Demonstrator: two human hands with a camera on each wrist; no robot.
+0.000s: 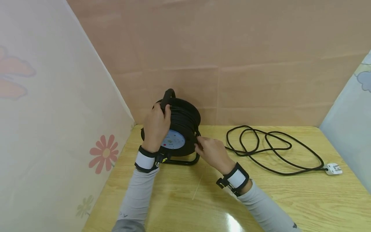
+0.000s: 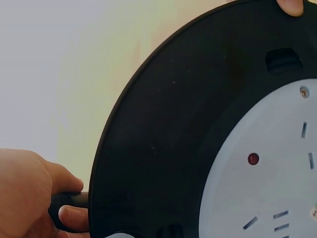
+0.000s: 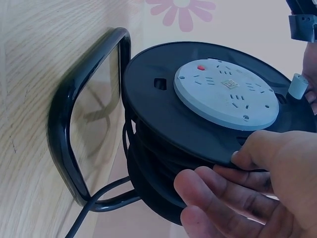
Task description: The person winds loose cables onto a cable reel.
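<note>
A black cable reel [image 3: 148,77] stands on its tubular metal frame [image 3: 60,124], with black cable wound between its two discs. Its front disc carries a pale round socket panel [image 1: 177,139] with a red button and several slots. Up at the reel's top, my left hand [image 1: 156,127] grips the black handle [image 1: 168,97]; the left wrist view also shows fingers around it. My right hand [image 1: 214,153] pinches the front disc's rim at the right side, thumb on its face and fingers behind. A small grey knob [image 3: 297,87] juts from the disc's face near the edge.
Loose black cable [image 1: 285,174] lies in wide loops to the right of the reel, ending in a white plug [image 1: 333,169]. The wooden table [image 1: 185,203] meets a brown back wall [image 1: 232,64], with a flower-patterned sheet [image 1: 58,129] on the left.
</note>
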